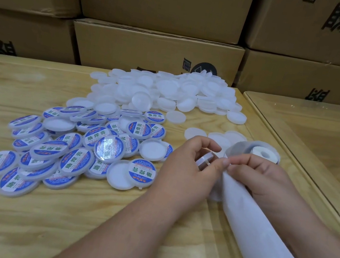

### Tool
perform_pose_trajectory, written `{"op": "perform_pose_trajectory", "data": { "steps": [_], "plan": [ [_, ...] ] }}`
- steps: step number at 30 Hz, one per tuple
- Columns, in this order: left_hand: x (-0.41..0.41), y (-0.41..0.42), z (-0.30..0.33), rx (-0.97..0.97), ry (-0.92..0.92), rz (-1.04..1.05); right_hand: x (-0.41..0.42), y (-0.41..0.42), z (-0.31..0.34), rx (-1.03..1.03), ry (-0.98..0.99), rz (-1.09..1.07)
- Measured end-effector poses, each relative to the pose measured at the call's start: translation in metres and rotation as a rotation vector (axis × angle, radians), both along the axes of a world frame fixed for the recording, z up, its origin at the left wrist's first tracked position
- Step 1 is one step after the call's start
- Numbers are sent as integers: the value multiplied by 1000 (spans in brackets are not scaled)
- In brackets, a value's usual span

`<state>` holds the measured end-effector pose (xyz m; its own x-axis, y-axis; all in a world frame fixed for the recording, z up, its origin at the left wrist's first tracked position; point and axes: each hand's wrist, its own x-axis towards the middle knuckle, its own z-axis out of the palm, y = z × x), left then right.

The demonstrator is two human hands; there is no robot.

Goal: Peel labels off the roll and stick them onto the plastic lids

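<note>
backing paper strip runs from bottom right edge up btwn the forearms to the hands, blank white. left hand curled around a white plastic lid, lid held on edge, tilted, rim facing cam; thumb tip at the strip's top edge. right hand fingers bent, fingertips pinching at the strip edge right beside left thumb; can't tell if a label is actually btwn them, too small/white on white. hands touching or nearly so.

just behind right hand: label roll w/ cardboard core, sitting inside a loose loop of the white strip. a few blank lids flat on table just left of the roll, partly hidden by the hands.

left of hands: pile of labelled lids, blue/white round labels w/ green chinese text, overlapping, some flipped showing plain white inside. further back, centre: bigger heap of unlabelled white lids, touching the labelled pile at its near edge.

surface: light wood-grain table; second table w/ glass top butted on right. back: stacked brown cardboard cartons w/ black printed chars, wall to wall.
</note>
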<state>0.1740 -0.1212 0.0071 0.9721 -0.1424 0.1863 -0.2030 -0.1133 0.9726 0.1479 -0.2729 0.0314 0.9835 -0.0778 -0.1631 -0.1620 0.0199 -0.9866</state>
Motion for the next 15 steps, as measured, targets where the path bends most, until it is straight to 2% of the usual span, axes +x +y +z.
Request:
{"op": "perform_pose_trajectory", "data": {
  "steps": [15],
  "plan": [
    [1,-1,-2,68,-18,61,2,0,-3,-37,-32,6]
  ]
}}
